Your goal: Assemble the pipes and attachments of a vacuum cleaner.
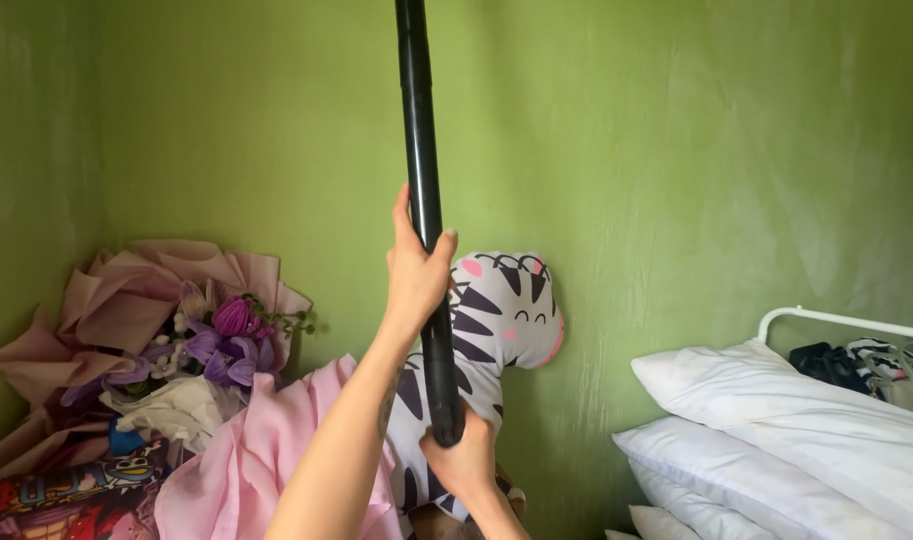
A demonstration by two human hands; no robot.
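Both arms are raised in front of the person. One bare forearm runs diagonally up from the lower middle of the view, its wrist straight, and its hand (pixel 417 272) is closed in a grip, thumb pointing up and fingers wrapped round. Below it and slightly to the right, the other hand (pixel 461 458) is also clenched in a fist-like grip, knuckles toward the camera, its wrist dropping away beneath.

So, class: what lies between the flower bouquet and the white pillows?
In the head view: pink cloth, the striped plush toy, and both hands, left and right, gripping the black pole.
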